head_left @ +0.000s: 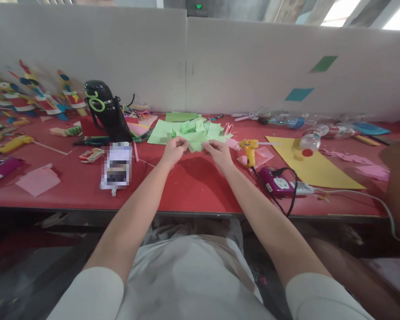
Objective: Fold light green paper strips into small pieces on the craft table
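Both of my hands are at the near edge of a pile of light green paper in the middle of the red table. My left hand (175, 150) pinches the left side of a small green paper piece (196, 144). On the opposite side, the thumb and fingers of my right hand (218, 153) close on the same piece. Folded green paper pieces (190, 126) lie heaped just behind it, with a flat green sheet (158, 132) to their left. A bit of folded pink paper (228, 129) sticks up at the right of the heap.
A yellow glue gun (250, 151) and a purple power box (276, 182) with cables stand to the right, near a yellow sheet (313, 164). Leftward are a phone (118, 166) and a black bottle (106, 113). A co-worker's arm (398, 186) shows at far right.
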The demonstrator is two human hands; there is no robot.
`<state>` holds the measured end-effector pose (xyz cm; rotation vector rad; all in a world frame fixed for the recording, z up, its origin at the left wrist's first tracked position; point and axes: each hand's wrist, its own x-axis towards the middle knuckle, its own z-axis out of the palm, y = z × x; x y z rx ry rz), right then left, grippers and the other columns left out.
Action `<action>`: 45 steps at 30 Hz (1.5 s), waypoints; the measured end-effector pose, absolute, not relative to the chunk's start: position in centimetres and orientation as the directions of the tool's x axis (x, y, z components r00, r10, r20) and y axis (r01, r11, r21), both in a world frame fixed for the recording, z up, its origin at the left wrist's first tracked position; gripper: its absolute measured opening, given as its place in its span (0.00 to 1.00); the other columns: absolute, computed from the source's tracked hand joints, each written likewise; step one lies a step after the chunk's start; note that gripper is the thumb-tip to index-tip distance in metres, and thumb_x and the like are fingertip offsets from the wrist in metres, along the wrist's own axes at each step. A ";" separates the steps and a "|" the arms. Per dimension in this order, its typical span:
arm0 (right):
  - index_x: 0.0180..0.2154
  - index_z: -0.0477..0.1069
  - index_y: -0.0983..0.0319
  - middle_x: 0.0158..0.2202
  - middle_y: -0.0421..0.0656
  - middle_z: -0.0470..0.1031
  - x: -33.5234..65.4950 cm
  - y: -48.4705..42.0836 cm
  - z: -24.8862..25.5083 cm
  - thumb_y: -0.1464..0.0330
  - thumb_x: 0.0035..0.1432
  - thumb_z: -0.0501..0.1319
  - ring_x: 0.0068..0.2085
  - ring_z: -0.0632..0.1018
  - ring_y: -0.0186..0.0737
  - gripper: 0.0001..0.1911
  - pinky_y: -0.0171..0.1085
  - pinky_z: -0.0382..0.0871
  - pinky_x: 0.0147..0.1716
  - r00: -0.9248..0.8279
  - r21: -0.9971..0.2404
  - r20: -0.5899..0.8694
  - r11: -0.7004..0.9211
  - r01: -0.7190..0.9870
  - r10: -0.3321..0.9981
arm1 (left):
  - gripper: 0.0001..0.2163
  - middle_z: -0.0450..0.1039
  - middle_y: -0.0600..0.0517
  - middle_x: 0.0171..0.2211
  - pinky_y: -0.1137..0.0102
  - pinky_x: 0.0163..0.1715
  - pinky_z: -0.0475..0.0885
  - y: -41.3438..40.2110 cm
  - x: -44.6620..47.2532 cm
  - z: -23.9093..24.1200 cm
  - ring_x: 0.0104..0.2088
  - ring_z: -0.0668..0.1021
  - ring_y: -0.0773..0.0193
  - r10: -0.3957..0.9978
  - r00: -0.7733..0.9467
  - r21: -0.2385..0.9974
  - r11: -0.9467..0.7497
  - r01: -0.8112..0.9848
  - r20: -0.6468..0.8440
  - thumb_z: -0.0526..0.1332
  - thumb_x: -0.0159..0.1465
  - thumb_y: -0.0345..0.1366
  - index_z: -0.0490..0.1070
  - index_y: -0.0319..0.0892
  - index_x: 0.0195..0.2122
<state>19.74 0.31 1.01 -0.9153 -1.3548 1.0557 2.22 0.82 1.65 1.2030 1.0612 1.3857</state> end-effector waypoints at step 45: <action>0.33 0.75 0.59 0.26 0.37 0.74 20.5 0.9 1.1 0.58 0.38 0.75 0.28 0.76 0.33 0.20 0.34 0.73 0.31 -0.109 -0.968 0.130 0.102 -0.229 0.985 | 0.07 0.78 0.51 0.26 0.71 0.24 0.75 0.6 1.2 1.6 0.21 0.78 0.67 0.952 0.128 0.954 -0.289 0.074 0.278 0.67 0.57 0.36 0.76 0.39 0.34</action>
